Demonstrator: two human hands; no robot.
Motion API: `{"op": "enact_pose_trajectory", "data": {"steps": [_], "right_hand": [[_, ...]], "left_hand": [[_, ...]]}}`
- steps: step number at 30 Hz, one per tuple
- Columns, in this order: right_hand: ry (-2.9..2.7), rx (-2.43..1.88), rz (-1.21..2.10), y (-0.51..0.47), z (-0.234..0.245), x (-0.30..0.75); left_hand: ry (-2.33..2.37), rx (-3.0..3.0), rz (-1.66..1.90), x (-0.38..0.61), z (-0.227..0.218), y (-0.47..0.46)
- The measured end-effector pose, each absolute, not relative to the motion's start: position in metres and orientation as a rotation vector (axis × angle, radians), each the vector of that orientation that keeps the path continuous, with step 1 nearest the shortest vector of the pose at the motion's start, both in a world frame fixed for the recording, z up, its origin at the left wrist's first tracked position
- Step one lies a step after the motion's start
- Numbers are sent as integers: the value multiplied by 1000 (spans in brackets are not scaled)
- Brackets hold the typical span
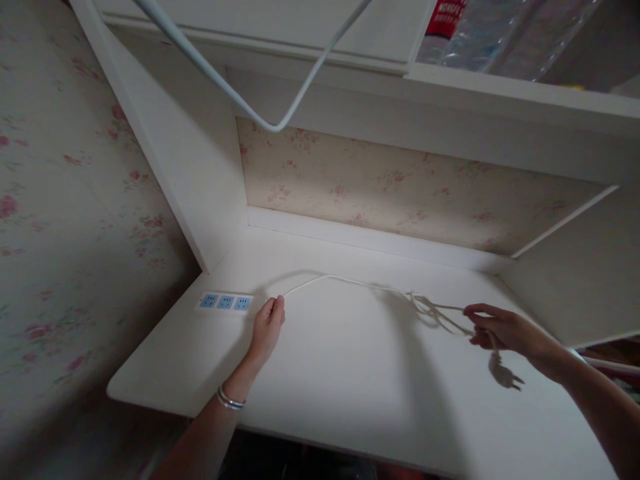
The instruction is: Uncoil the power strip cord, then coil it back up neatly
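My left hand [269, 323] is closed around a thin white power cord [350, 281], just right of a white power strip [225, 303] with blue sockets. From that hand the cord runs across the desk to a loose tangle of loops near the right side. My right hand [493, 328] pinches the looped cord between its fingers. Below the right hand hangs the cord's plug [504, 373], its prongs pointing to the lower right. Where the cord meets the power strip is hidden by my left hand or too faint to see.
The white desk [340, 373] has a rounded front left corner. Side panels and a flowered wall [350, 190] enclose it. Overhead hangs a bent pale cable [273, 125]. Clear plastic bottles [487, 33] stand on the upper right shelf [525, 93].
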State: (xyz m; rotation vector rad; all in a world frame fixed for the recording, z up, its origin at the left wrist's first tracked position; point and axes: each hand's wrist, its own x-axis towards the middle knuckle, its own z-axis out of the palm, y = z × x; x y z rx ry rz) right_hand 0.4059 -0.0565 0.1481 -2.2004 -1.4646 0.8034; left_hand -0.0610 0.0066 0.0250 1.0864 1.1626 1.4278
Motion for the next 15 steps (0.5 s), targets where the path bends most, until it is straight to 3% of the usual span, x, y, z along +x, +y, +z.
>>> {"op": "enact_pose_trajectory", "data": {"steps": [2,5,11,15], "right_hand": [[-1568,-2036,1244,-60,163,374],[-1944,-1869,1359,-64,175,324],[-2495,-2093,96,-47,162,247],[-2325,-1999,162,-30,146,214]], "left_hand": [[1081,1051,1416,-57,26,5],[1001,1085,1385,-55,25,4],[1016,1288,1348,-60,27,0],[1115,1447,1226,-57,29,-3]]}}
